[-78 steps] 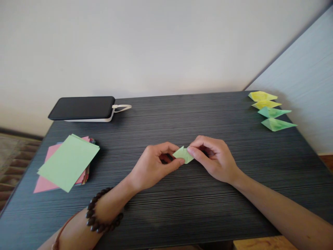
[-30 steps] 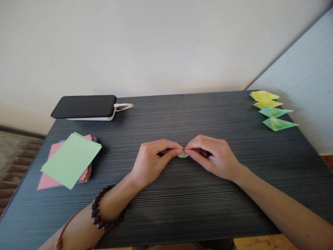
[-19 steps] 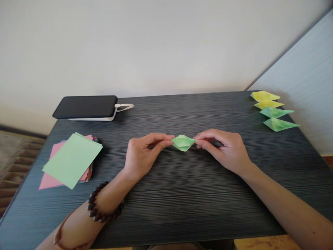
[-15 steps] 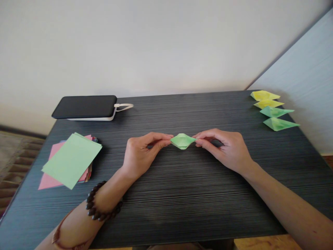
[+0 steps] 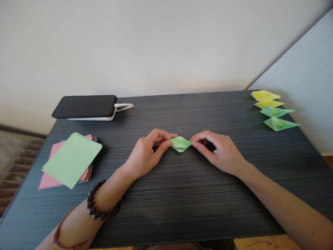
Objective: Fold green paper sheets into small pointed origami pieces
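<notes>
**Small green paper fold held at both tips above the table**

From my seat at the remote feed, the far left of the dark striped table top (image 5: 166,194) held a loose stack of coloured paper sheets (image 5: 70,163), a pale green sheet lying on top of pink ones, with a corner overhanging the pile. Behind it, near the wall, lay a black phone on a white power bank with a short cable (image 5: 85,107).

Moving in, I saw the left hand (image 5: 145,156), a brown bead bracelet (image 5: 100,205) on its wrist, with thumb and forefinger pinched narrow on the left tip of a small light green folded paper boat shape (image 5: 180,143). The fold sat at the middle of the table, just above or barely touching the surface; I could not tell which. The right hand (image 5: 221,152) pinched its right tip the same way, the other fingers curled under.

At the far right, by the blue-grey side wall, lay a row of four finished folded paper shapes, two yellow and two green (image 5: 273,109), well apart from the hands.

My worry was the grip: each hand held only a thin point of paper, so I judged an uneven pull could tear a tip or crumple the hollow middle. A tip slipping from a pinch could let the creases spring open. The paper looked light enough that a brushing forearm might also shift it, or the overhanging sheets on the left.
</notes>
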The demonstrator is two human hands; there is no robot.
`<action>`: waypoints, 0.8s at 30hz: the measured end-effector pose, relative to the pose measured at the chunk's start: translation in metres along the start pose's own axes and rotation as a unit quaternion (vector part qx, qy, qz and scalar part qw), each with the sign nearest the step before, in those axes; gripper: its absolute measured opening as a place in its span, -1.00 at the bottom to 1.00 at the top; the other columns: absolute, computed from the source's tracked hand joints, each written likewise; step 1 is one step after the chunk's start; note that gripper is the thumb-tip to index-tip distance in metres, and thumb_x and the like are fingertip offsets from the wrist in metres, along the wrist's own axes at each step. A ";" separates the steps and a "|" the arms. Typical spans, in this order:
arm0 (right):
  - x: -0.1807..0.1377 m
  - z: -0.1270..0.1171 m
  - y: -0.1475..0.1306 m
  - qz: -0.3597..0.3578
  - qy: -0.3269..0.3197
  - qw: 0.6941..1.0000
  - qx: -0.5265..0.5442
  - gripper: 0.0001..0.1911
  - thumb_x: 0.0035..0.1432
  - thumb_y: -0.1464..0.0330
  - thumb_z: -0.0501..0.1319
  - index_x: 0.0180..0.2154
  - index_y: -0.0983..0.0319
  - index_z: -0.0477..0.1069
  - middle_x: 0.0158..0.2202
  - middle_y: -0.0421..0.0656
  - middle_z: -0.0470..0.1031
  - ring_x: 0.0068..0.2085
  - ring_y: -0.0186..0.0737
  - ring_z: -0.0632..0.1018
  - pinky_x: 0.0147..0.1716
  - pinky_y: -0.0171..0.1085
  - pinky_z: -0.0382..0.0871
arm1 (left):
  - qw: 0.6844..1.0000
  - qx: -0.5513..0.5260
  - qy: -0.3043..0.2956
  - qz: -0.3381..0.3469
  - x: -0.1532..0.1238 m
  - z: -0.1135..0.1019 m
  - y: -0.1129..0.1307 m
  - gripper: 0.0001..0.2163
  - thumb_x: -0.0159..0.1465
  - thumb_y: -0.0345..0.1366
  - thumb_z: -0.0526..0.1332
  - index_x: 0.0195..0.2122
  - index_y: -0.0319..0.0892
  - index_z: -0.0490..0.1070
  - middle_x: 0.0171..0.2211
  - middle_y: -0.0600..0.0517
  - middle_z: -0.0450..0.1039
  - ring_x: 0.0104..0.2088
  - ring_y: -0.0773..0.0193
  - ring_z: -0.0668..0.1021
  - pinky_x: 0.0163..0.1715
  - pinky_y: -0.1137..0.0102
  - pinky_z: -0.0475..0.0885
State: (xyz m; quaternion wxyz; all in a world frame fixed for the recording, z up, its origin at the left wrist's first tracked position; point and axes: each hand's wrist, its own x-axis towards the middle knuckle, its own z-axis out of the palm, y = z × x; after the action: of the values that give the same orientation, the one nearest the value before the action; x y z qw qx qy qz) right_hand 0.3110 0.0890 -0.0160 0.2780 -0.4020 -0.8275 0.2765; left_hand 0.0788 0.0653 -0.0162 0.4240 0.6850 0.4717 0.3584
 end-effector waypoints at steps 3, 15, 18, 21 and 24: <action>-0.001 0.005 -0.003 -0.025 0.009 1.000 0.003 -0.95 0.19 0.40 0.16 -0.28 0.21 0.40 -0.29 -0.24 0.54 -0.31 -0.38 0.52 -0.26 -0.37 0.36 | 0.996 0.066 -0.025 0.047 -0.001 -0.001 0.003 -0.74 0.25 -0.29 0.21 -0.03 -0.15 0.31 -0.01 -0.03 0.47 -0.07 0.26 0.54 -0.04 0.35 0.44; -0.003 0.003 -0.001 -0.052 0.030 0.998 -0.032 -0.90 0.16 0.41 0.19 -0.24 0.21 0.40 -0.26 -0.20 0.56 -0.30 -0.34 0.55 -0.23 -0.34 0.41 | 0.986 0.143 -0.007 0.086 0.000 -0.004 0.001 -0.84 0.21 -0.35 0.27 -0.18 -0.14 0.47 -0.08 0.05 0.53 -0.08 0.31 0.56 -0.01 0.45 0.40; -0.002 0.005 -0.002 -0.080 0.026 0.996 -0.044 -0.80 0.14 0.40 0.22 -0.15 0.22 0.38 -0.20 -0.16 0.55 -0.26 -0.31 0.56 -0.20 -0.30 0.43 | 0.985 0.150 0.001 0.089 -0.001 -0.003 0.001 -0.85 0.20 -0.35 0.28 -0.19 -0.15 0.47 -0.10 0.05 0.54 -0.10 0.30 0.57 -0.04 0.46 0.42; -0.001 0.007 -0.001 -0.122 0.022 0.991 -0.045 -0.81 0.15 0.40 0.22 -0.15 0.21 0.37 -0.12 -0.13 0.54 -0.15 -0.27 0.56 -0.12 -0.30 0.42 | 0.981 0.162 0.009 0.104 -0.001 -0.002 0.003 -0.84 0.20 -0.35 0.28 -0.18 -0.16 0.47 -0.13 0.04 0.56 -0.14 0.29 0.59 -0.09 0.46 0.45; -0.001 0.006 0.000 -0.135 0.028 0.989 -0.051 -0.90 0.17 0.41 0.21 -0.22 0.20 0.40 -0.12 -0.15 0.55 -0.13 -0.28 0.56 -0.11 -0.30 0.42 | 0.978 0.170 0.024 0.116 -0.002 0.000 0.004 -0.86 0.20 -0.34 0.27 -0.20 -0.16 0.47 -0.17 0.05 0.58 -0.19 0.30 0.60 -0.16 0.48 0.48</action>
State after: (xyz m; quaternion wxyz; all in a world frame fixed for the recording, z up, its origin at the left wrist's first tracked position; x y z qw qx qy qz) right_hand 0.3075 0.0872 -0.0206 0.3149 -0.3075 -0.8792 0.1823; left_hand 0.0795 0.0628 -0.0127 0.2459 0.7883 0.4530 0.3361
